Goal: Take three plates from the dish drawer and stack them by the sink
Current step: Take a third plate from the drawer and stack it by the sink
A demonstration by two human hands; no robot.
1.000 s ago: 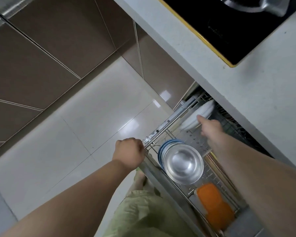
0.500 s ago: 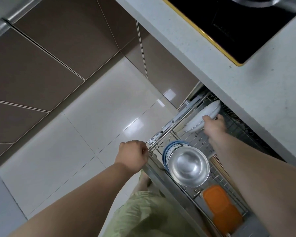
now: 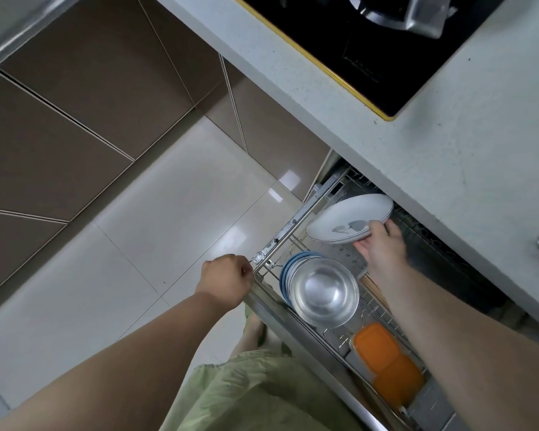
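View from the head camera, looking down at an open dish drawer (image 3: 296,329) beneath a pale speckled countertop (image 3: 467,157). The left hand (image 3: 226,279) is closed in a fist on the drawer's front corner, at the end of the metal side rail (image 3: 293,227). The right hand (image 3: 381,245) grips a white plate (image 3: 344,217) by its near rim, thumb on top and fingers underneath; the plate bears a small grey motif, is tilted, and sits above the wire rack (image 3: 339,259) at the drawer's far end, just under the countertop edge. Whether a second plate lies directly behind it cannot be told. In the rack's middle, a stainless steel bowl (image 3: 324,292) leans against a row of blue-rimmed dishes (image 3: 288,273). Nearer the camera lies an orange-lidded container (image 3: 386,368). A black cooktop (image 3: 383,42) with a gold edge is set into the countertop above. Glossy floor tiles (image 3: 156,219) fill the left.
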